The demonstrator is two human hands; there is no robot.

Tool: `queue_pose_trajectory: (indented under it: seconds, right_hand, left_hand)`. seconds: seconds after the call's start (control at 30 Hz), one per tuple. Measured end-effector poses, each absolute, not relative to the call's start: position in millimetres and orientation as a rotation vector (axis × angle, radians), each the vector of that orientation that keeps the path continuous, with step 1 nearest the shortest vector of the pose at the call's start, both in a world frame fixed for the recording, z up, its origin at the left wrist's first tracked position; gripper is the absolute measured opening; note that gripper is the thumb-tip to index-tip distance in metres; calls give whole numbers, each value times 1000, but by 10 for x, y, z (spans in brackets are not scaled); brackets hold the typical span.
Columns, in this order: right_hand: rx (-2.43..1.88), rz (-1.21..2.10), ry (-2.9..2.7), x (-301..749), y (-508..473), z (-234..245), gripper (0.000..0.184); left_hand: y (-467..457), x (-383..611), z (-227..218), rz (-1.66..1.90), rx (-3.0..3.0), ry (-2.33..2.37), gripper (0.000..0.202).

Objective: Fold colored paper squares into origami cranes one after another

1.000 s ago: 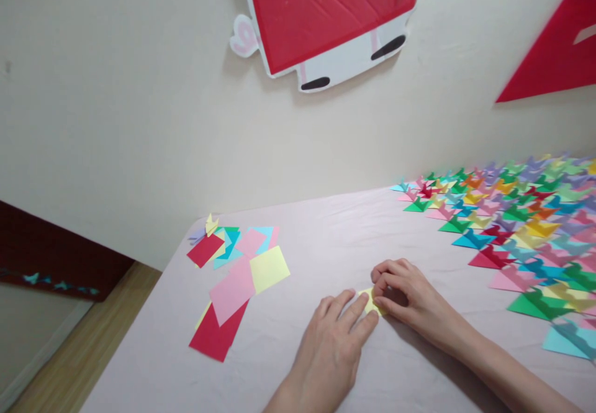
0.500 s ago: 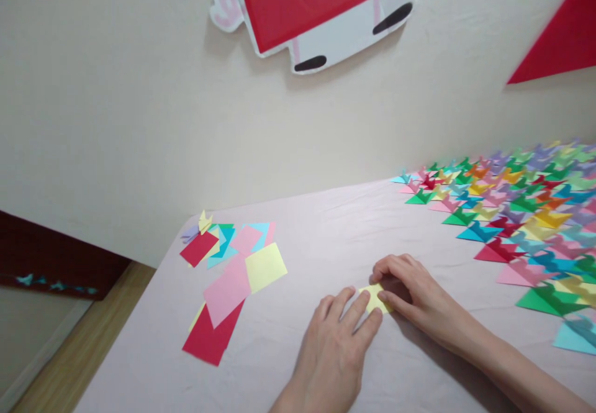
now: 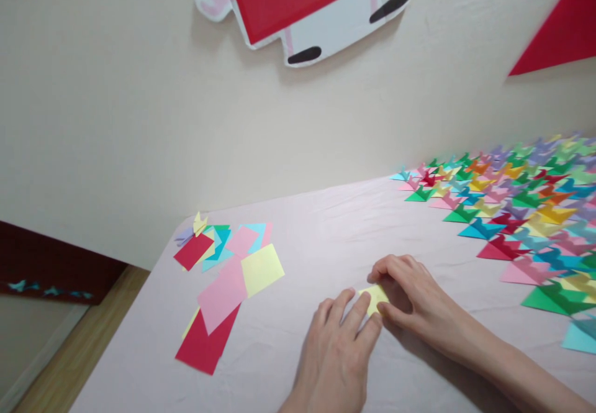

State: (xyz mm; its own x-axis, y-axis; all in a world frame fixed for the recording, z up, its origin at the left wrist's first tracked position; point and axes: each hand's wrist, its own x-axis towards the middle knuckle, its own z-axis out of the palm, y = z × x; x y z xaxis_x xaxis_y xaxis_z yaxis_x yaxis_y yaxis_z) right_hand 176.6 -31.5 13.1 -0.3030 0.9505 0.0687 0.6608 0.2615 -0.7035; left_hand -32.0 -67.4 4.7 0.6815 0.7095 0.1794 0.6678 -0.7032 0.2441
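A small piece of yellow paper (image 3: 374, 300), folded smaller than the loose sheets, lies on the cloth-covered table between my hands. My left hand (image 3: 333, 344) rests on its left and near side, fingers spread and fingertips pressing it down. From the right, my right hand (image 3: 410, 292) has its thumb on the paper's right edge and its curled index finger at the far edge, gripping it. The fingers cover part of the paper, so its creases cannot be made out.
Loose paper squares lie to the left, among them yellow (image 3: 263, 270), pink (image 3: 222, 304) and red (image 3: 208, 341). A yellow folded paper figure (image 3: 200, 223) stands at the far left corner. Rows of colourful paper cranes (image 3: 505, 248) fill the right side. Behind rises a wall (image 3: 302, 133).
The right thumb has slid slightly toward the near edge of the yellow paper. Both hands otherwise keep their places on it. The camera view has shifted a little.
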Motion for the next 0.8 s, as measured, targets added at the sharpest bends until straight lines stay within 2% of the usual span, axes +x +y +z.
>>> queue_pose_trajectory:
  seconds: [0.4, 0.57, 0.7, 0.8]
  right_hand:
    - [-1390, 897, -1922, 1833, -253, 133, 30]
    - [-1403, 897, -1746, 1897, -269, 108, 22]
    - [-1428, 758, -1815, 1888, -403, 154, 13]
    - [-1420, 698, -1904, 1839, -531, 208, 10]
  left_hand:
    - [-691, -352, 28, 376, 2740, 1137, 42]
    - [-714, -224, 18, 433, 2737, 1194, 46]
    - [-707, 1, 199, 279, 2561, 1357, 44]
    - [-682, 54, 330, 316, 2392, 1396, 43]
